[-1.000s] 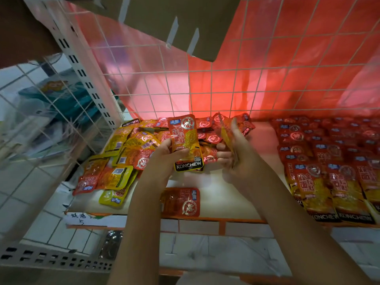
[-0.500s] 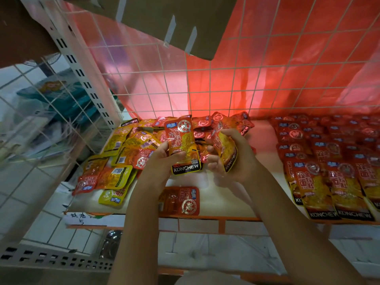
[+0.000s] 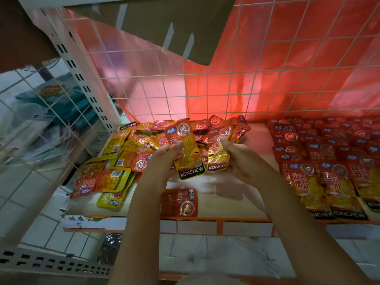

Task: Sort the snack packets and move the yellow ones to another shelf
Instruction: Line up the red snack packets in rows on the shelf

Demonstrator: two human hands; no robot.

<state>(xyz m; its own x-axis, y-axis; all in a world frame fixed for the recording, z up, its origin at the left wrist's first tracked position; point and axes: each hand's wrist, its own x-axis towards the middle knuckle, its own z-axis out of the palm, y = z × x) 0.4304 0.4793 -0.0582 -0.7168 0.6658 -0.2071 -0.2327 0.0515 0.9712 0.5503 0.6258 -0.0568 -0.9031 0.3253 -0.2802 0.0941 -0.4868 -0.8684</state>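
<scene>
My left hand grips a red KONCHEW snack packet upright above the shelf. My right hand holds a second red packet right beside it, thumb on its front. Behind and left of my hands lies a mixed pile of yellow packets and red packets. One yellow packet lies near the front left edge. A single red packet lies flat under my left wrist.
Neat rows of red packets fill the shelf's right part. A white wire grid backed by red plastic closes the rear, another grid the left side. A cardboard flap hangs overhead. A handwritten label marks the front edge.
My right hand turned its packet from edge-on to face me and brought it next to the one in my left hand. The left hand stayed nearly in place.
</scene>
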